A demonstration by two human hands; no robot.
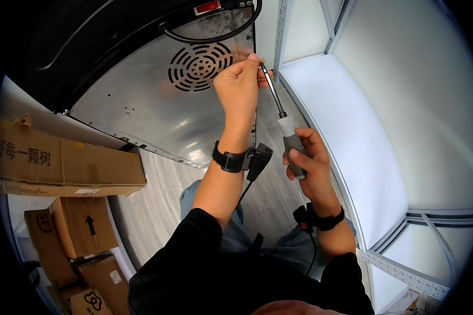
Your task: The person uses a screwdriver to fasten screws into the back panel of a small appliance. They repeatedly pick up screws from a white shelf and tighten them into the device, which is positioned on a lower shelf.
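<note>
My right hand [312, 160] is wrapped round the grey and white handle of a screwdriver [276, 97]. Its metal shaft points up and away from me, toward the fingers of my left hand [240, 86]. Those fingers are pinched together at the screwdriver's tip, by the right edge of a metal panel [157, 113]. Whatever they hold is too small or hidden to make out. The panel belongs to a black appliance and has a round pattern of vent slots [201, 67] just left of my left hand.
A black cable [215, 40] loops across the panel's top, near a red switch [207, 7]. White shelving [341, 115] stands close on the right. Cardboard boxes [84, 168] are stacked at the left. The floor [157, 191] is grey wood-look.
</note>
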